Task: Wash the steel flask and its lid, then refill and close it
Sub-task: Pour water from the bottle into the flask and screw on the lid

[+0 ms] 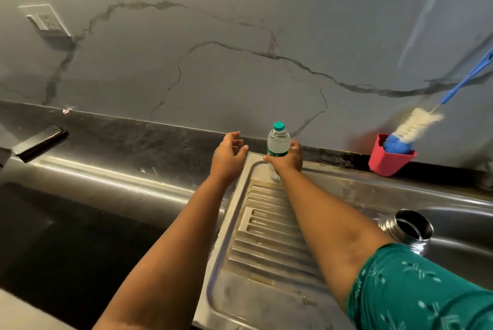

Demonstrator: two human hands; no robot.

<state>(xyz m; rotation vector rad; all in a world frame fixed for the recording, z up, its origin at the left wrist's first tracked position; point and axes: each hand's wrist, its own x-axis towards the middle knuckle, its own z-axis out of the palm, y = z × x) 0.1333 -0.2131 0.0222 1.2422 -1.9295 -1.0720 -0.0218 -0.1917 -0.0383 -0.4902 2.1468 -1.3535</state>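
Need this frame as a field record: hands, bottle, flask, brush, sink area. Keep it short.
right hand: grips the plastic water bottle around its lower half
left hand: held beside the bottle, fingers loosely curled, holding nothing
plastic water bottle: upright at the far end of the drainboard, green cap on
steel flask: mouth open, no lid on it, at the sink edge by the right arm
lid: not visible
bottle brush: head down in a red holder
phone: on the counter, far left

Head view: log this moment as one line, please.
right hand: grips water bottle, capped, on drainboard | left hand: open, beside bottle | steel flask: lid off, by sink
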